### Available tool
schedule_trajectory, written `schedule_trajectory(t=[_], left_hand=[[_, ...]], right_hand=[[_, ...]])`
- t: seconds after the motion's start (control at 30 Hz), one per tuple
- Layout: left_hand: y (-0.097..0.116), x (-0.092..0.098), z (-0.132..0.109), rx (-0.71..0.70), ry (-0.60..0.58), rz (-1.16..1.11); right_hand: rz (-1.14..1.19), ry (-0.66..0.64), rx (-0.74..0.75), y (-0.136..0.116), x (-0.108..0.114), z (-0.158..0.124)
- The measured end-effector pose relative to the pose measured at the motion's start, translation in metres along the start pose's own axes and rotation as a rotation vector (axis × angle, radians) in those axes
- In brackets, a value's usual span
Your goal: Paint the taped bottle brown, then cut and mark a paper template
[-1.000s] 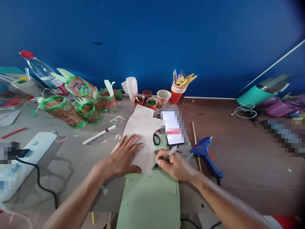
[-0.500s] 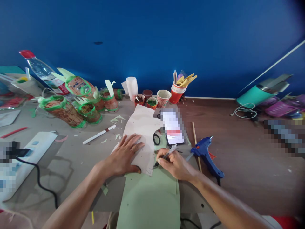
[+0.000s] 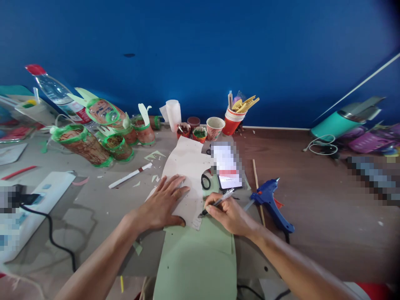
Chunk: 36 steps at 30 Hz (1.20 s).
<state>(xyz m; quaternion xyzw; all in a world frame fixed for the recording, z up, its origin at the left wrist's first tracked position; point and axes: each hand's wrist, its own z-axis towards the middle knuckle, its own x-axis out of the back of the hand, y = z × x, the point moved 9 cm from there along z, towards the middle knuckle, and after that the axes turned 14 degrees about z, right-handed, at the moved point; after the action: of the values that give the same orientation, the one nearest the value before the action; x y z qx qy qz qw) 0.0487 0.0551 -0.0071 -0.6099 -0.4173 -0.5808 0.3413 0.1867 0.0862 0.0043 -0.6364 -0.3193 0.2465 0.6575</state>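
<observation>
Mid-frame, the left hand [image 3: 162, 204], spread flat, pins the thin, likely floppy paper template [image 3: 187, 164]; the right hand [image 3: 230, 215] pinches a light pen [image 3: 218, 202] near its tip.

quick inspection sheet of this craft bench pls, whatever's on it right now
Surface: brown table, paper scraps scattered on it.
Job's things: white paper template lying on a green sheet; pen tip at the template's edge.
Clutter: scissors, phone, blue glue gun, wooden stick, paper cups, green-taped bottles.
Hands: left hand flat on the template; right hand grips the pen.
Cables: black cable at left; white cable coiled at right.
Surroundings: blue wall behind; teal flask at right.
</observation>
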Motion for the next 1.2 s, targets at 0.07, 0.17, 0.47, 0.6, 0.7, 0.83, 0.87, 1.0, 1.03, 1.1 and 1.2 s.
schedule_trajectory(t=[0.07, 0.17, 0.47, 0.6, 0.7, 0.83, 0.87, 1.0, 1.03, 1.1, 1.2], left_hand=[[0.000, 0.000, 0.000, -0.004, 0.003, 0.000], [0.000, -0.001, 0.000, -0.006, 0.000, 0.004], [0.001, 0.000, 0.000, -0.009, -0.019, 0.016], [0.000, 0.000, 0.000, -0.010, -0.003, 0.023], [0.000, -0.001, -0.001, -0.010, 0.020, 0.015], [-0.001, -0.003, 0.000, -0.003, 0.001, 0.025], [-0.002, -0.004, 0.000, -0.001, -0.011, 0.032], [-0.001, -0.005, 0.001, -0.005, -0.046, 0.058], [-0.001, -0.005, 0.001, -0.006, -0.046, 0.062], [-0.001, -0.004, 0.001, -0.002, -0.043, 0.068], [-0.001, -0.004, 0.000, 0.004, -0.030, 0.074]], right_hand=[[0.014, 0.002, -0.009, 0.001, -0.001, 0.000], [0.033, 0.001, -0.027, 0.002, -0.002, 0.001], [0.061, -0.002, -0.017, 0.001, -0.004, 0.000], [0.069, -0.003, -0.024, 0.002, -0.004, -0.001], [0.075, 0.002, -0.027, 0.002, -0.004, 0.000], [0.192, 0.068, -0.049, 0.008, 0.004, 0.001], [0.260, 0.121, -0.048, 0.010, 0.011, 0.002], [0.526, 0.312, -0.009, 0.017, 0.034, 0.001], [0.560, 0.313, -0.012, 0.019, 0.034, 0.001], [0.587, 0.279, -0.023, 0.020, 0.030, 0.001], [0.582, 0.242, -0.011, 0.020, 0.023, 0.000]])
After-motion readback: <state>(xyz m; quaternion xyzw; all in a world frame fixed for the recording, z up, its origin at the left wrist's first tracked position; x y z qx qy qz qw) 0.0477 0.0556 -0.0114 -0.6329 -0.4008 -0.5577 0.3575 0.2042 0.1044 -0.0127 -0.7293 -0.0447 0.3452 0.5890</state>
